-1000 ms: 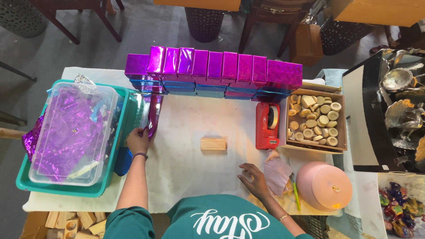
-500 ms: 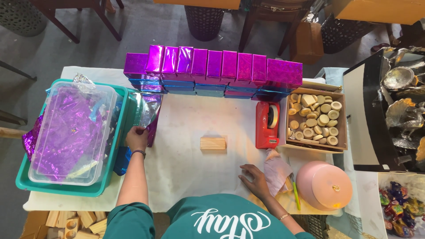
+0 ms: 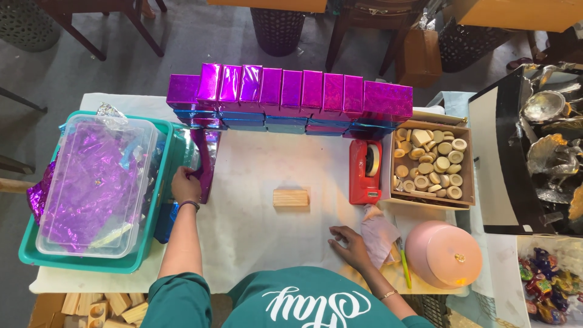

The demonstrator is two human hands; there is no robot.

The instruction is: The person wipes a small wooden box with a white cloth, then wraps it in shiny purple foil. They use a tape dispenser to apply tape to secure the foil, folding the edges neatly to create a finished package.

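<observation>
My left hand [image 3: 184,185] grips the edge of a shiny purple foil sheet [image 3: 206,159] that hangs beside a teal tub [image 3: 152,243]. My right hand [image 3: 347,242] lies flat on the white table cover [image 3: 255,225], fingers spread, holding nothing, next to a crumpled pink cloth [image 3: 378,234]. A small plain wooden block [image 3: 290,197] rests alone in the middle of the table between my hands. A row of purple foil-wrapped boxes [image 3: 291,91] stands stacked on blue ones along the far edge.
A red tape dispenser [image 3: 365,171] stands right of the block, beside a cardboard box of round wooden pieces [image 3: 430,163]. A pink round lidded tin [image 3: 443,254] sits at the near right. A clear lidded bin of purple foil [image 3: 94,185] sits in the teal tub. Loose wooden blocks [image 3: 79,307] lie below left.
My left hand has drawn the purple foil sheet down and slightly toward me from the tub's edge. My right hand stays resting on the table.
</observation>
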